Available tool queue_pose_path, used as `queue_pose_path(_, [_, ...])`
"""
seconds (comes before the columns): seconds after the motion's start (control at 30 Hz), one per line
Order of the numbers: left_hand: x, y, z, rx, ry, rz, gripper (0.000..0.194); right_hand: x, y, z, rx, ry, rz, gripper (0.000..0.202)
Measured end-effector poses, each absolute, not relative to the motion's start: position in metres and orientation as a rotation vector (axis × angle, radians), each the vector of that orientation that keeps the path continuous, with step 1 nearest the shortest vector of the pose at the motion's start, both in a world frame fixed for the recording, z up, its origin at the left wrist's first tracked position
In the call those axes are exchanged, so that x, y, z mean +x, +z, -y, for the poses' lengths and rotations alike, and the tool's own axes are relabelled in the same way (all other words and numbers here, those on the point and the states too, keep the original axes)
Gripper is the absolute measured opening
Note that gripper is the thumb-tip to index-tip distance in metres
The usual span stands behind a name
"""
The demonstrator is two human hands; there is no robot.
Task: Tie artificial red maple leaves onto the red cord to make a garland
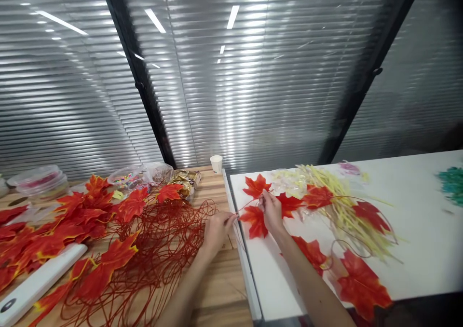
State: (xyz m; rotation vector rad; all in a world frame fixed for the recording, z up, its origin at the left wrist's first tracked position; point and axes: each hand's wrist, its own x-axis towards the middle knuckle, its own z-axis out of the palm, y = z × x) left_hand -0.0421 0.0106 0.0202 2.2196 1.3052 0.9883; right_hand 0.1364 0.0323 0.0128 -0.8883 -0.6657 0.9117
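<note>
My left hand [216, 228] pinches a thin red cord [246, 205] above the seam between two tables. The cord runs across to my right hand [270, 206], whose fingers are closed on it beside several red artificial maple leaves. One leaf [257, 186] lies just beyond my right fingers, and another leaf [255, 221] sits between the two hands. More leaves, such as a large one [361, 284] at the front, spread over the white table, with loops of cord among them. Left of my left hand lies a big tangle of red cord [162, 240].
A pile of red leaves [83, 216] covers the wooden table's left, near a white handle-like object [43, 283]. Behind stand plastic tubs [39, 182], a gold packet [186, 182] and a paper cup [216, 164]. Yellow strips [336, 206] and green material [452, 184] lie on the white table [423, 230].
</note>
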Motion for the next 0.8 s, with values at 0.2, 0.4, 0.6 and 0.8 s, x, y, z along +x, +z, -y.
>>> queue_pose_path(0.2, [-0.054, 0.014, -0.021, 2.33, 0.875, -1.468, 0.029, 0.152, 0.013, -0.038, -0.766, 0.856, 0.439, 0.028])
queue_pose_path(0.4, [-0.066, 0.018, -0.026, 2.438, 0.694, -1.663, 0.032, 0.176, 0.007, -0.045, -0.716, 0.715, 0.32, 0.029])
queue_pose_path(0.6, [-0.082, 0.018, -0.033, 2.334, 0.632, -1.865, 0.028, 0.194, 0.004, -0.048, -0.7, 0.638, 0.231, 0.032])
queue_pose_path(0.8, [-0.1, 0.022, -0.039, 2.382, 0.717, -2.04, 0.036, 0.202, 0.003, -0.047, -0.685, 0.578, 0.198, 0.03])
